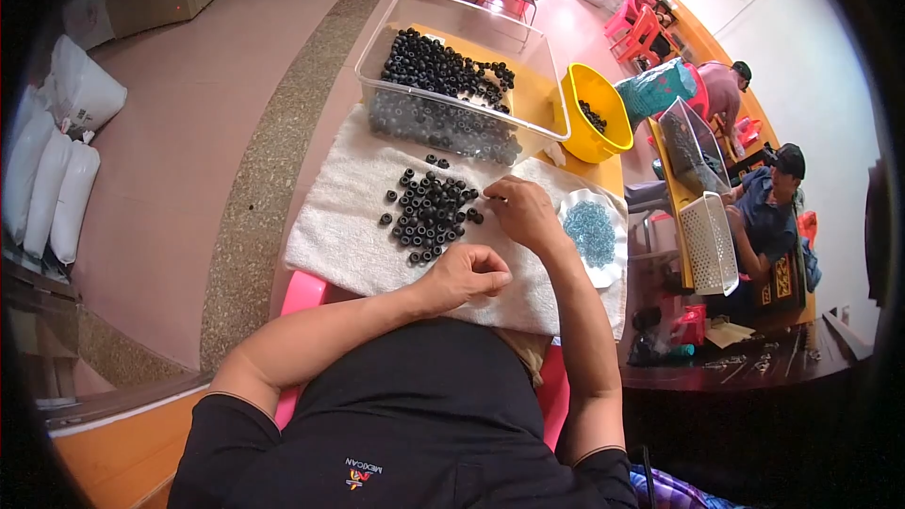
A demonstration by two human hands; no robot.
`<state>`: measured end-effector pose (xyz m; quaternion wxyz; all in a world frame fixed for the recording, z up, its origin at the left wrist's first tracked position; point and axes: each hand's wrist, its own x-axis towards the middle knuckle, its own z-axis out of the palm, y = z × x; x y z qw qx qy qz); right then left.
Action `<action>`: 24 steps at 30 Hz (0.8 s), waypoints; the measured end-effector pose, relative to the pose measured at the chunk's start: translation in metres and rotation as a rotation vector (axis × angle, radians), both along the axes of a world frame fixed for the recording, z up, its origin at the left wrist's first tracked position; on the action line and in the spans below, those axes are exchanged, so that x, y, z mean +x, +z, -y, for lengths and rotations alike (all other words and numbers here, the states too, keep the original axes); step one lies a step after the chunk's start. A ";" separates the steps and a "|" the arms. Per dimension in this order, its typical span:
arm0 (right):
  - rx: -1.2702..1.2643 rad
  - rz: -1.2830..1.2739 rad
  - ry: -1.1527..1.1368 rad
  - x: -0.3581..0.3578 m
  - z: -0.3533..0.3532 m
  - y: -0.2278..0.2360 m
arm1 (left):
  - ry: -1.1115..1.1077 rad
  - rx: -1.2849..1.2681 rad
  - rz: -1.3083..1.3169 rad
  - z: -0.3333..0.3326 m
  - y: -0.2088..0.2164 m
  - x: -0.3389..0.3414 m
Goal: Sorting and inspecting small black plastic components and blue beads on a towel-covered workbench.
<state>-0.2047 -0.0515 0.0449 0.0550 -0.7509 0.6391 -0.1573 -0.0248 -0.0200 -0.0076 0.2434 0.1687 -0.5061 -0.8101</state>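
A loose heap of small black ring-shaped parts [434, 209] lies on a white towel [330, 217] in front of me. Just below the heap, my left hand [464, 279] is closed, thumb and forefinger brought together; whatever is in it is too small or hidden to name. At the heap's right edge my right hand [524, 213] is bent over the towel with its fingertips pinched together. I cannot make out what those fingertips hold. To its right, a white scalloped plate [608, 277] carries many small light-blue translucent pieces [590, 234].
A clear plastic bin [443, 94] of black parts stands behind the towel, beside a yellow tub [570, 118] with a few more. At right, a co-worker [778, 203] sits near a white perforated basket [711, 243]. White sacks [75, 198] stand on the left floor.
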 end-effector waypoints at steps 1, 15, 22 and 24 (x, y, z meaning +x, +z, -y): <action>0.002 0.000 0.002 0.000 -0.002 0.002 | 0.002 0.002 0.000 0.000 -0.001 0.000; -0.062 0.119 -0.097 -0.032 -0.041 0.010 | -0.024 0.030 0.009 0.002 -0.003 0.002; -0.108 0.067 -0.101 -0.008 -0.031 0.010 | -0.031 0.015 -0.002 0.003 -0.007 0.000; -0.055 0.019 -0.106 -0.006 -0.026 0.007 | -0.029 0.014 0.009 0.003 -0.007 0.000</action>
